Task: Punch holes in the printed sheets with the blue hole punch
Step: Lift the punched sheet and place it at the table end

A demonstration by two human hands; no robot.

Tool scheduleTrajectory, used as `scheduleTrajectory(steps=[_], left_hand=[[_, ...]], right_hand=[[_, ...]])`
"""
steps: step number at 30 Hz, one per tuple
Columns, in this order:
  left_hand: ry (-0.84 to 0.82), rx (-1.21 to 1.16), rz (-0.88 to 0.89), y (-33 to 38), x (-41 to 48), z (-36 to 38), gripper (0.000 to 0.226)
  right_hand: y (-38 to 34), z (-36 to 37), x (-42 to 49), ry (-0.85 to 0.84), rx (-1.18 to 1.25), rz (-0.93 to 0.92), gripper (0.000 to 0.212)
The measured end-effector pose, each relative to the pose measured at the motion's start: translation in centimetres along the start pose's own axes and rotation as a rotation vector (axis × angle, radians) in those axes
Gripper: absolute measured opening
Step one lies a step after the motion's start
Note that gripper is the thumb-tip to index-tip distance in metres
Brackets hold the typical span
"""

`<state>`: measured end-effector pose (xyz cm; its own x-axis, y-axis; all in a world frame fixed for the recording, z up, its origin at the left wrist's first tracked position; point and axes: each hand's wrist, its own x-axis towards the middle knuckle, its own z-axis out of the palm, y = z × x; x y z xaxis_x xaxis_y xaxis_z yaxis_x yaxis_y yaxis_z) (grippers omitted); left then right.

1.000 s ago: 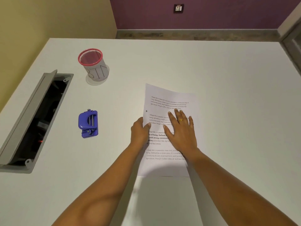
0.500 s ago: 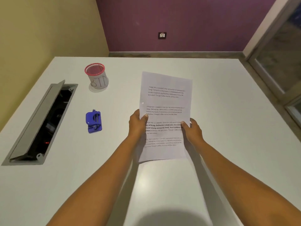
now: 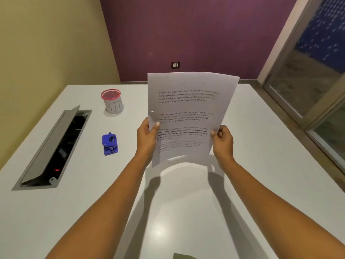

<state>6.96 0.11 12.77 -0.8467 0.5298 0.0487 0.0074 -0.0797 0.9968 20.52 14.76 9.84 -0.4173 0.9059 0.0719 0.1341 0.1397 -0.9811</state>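
I hold the printed sheets (image 3: 188,109) upright in the air above the white table (image 3: 261,184). My left hand (image 3: 146,135) grips their left edge and my right hand (image 3: 223,141) grips their right edge. A small punched hole shows near the left margin, just above my left thumb. The lower edge of the paper bows toward me. The blue hole punch (image 3: 109,144) lies on the table to the left of my left hand, untouched.
A red-rimmed mesh cup (image 3: 112,101) stands behind the punch. An open grey cable hatch (image 3: 54,148) is set into the table at the left. A glass door (image 3: 317,90) lies to the right, and a purple wall with a socket beyond the table.
The sheets went from lying flat on the table under both hands to being lifted and held upright. My right hand moved from the page's face to its right edge. My view tilted up.
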Motion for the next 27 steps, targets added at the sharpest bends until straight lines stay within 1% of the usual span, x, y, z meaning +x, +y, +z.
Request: scheduleTrajectory(steps=[4, 6, 10, 12, 14, 18, 22, 24, 27], left_hand=[[-0.037, -0.021, 0.028, -0.5, -0.9, -0.3, 0.018], [-0.060, 0.008, 0.001, -1.6, -1.3, -0.5, 0.021], [-0.069, 0.130, -0.090, -5.0, -2.3, -1.7, 0.011], [-0.073, 0.189, -0.128, -6.6, -2.6, -2.4, 0.011], [-0.064, 0.249, -0.171, -7.7, -2.8, -2.9, 0.012], [-0.033, 0.374, -0.197, -9.1, -2.9, -3.7, 0.012], [0.032, 0.423, -0.217, -9.9, -2.8, -3.9, 0.011], [0.042, 0.423, -0.205, -10.0, -2.7, -3.8, 0.013], [0.068, 0.415, -0.213, -10.0, -2.5, -3.7, 0.015]], right_hand=[[0.2, -0.6, -1.1, 0.039, 0.026, -0.034, 0.005], [1.3, -0.8, -1.5, 0.024, 0.006, -0.014, 0.004], [3.4, -1.1, -3.1, -0.028, -0.066, 0.074, 0.018], [4.4, -1.3, -3.7, -0.047, -0.113, 0.095, 0.020], [5.2, -1.4, -3.9, -0.071, -0.169, 0.138, 0.023], [6.5, -1.4, -3.9, -0.110, -0.308, 0.211, 0.030], [7.7, -1.5, -3.6, -0.139, -0.442, 0.261, 0.026], [8.1, -1.5, -3.3, -0.137, -0.449, 0.287, 0.023], [7.8, -1.4, -3.1, -0.096, -0.383, 0.327, 0.027]])
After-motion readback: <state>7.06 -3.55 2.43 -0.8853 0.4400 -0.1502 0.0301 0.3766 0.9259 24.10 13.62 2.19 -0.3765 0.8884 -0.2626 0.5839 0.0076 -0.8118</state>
